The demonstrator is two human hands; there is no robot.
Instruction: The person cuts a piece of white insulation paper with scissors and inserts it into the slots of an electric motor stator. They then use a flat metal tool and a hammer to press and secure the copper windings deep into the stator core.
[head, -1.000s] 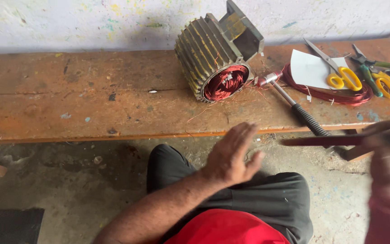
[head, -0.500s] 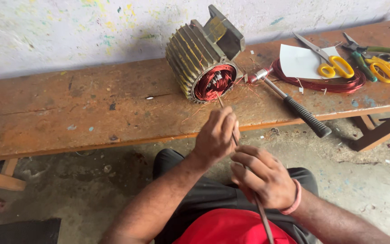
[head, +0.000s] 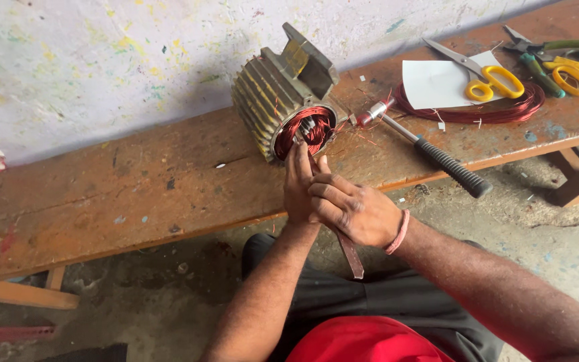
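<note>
Stator housing: a ribbed grey motor stator (head: 283,90) lay on its side on the wooden bench (head: 122,194), its open end turned toward the person so that the copper windings (head: 305,129) faced the hands.

Left hand: the left hand (head: 299,184) was held upright just in front of the opening, fingers (head: 297,157) extended and pressed flat against a thin dark strip (head: 351,255), their tips close to the windings.

Right hand: the right hand (head: 356,211) was clenched around the same strip, apparently steering it, so both hands grasped one tool.

Strip: its upper end pointed into the stator bore, though whether it touched the windings could not be told; its lower end hung free below the right hand, over the lap.

Hammer: a hammer (head: 423,147) with a black ribbed grip rested on the bench just right of the stator, untouched.

Other items: a coil of red wire (head: 477,114), a white sheet (head: 437,80), and yellow-handled scissors (head: 487,77) lay well apart at the bench's right end.
</note>
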